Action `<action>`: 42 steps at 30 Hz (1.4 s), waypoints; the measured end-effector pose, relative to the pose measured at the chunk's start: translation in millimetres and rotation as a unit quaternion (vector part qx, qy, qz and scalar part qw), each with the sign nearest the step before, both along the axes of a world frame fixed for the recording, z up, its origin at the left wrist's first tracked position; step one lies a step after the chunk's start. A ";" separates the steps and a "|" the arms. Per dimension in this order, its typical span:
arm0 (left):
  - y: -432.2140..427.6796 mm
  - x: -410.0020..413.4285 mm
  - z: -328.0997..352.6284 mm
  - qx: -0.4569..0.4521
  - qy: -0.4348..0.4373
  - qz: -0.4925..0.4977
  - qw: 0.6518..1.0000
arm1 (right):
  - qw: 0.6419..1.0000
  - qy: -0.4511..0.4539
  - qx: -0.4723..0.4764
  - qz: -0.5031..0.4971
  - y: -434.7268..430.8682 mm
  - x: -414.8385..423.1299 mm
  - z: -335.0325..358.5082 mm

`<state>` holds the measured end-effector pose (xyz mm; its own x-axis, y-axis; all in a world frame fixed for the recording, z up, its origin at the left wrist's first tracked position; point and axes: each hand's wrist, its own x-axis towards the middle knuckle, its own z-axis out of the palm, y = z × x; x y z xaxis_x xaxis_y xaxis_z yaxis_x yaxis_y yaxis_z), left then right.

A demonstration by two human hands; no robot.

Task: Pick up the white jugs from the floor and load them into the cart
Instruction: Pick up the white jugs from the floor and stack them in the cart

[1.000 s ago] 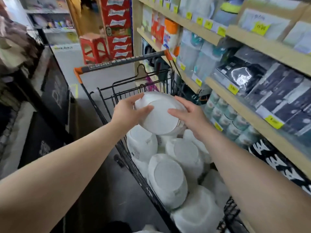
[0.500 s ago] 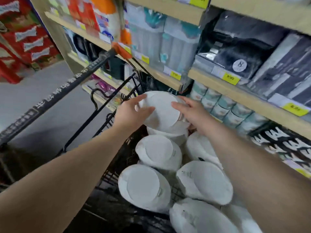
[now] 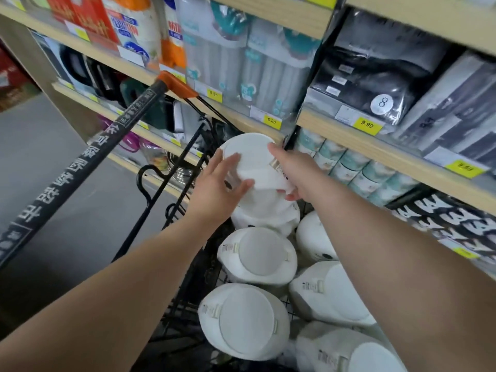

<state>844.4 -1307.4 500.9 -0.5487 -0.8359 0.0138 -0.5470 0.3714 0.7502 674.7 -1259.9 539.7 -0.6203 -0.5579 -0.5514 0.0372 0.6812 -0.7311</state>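
I hold a white jug (image 3: 252,159) between both hands at the far end of the black wire cart (image 3: 171,181). My left hand (image 3: 217,183) presses its left side, fingers spread over the lid. My right hand (image 3: 292,170) grips its right side. The jug rests on top of another white jug (image 3: 265,210). Several more white jugs fill the cart, such as one (image 3: 257,253) in the middle and one (image 3: 244,320) nearer me. The floor jugs are out of view.
The cart's black handle bar (image 3: 88,162) with orange ends crosses at the left. Wooden shelves (image 3: 349,130) packed with tissue packs and dark bedding stand right against the cart's far and right side. Grey floor (image 3: 40,157) lies to the left.
My view has swung closer and rightward over the cart. Both hands have carried the jug farther in and lowered it onto the jug at the far end.
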 end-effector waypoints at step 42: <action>834.8 -412.6 107.0 0.111 0.130 -0.680 0.713 | 0.775 0.357 0.020 -0.522 965.3 -141.9 84.2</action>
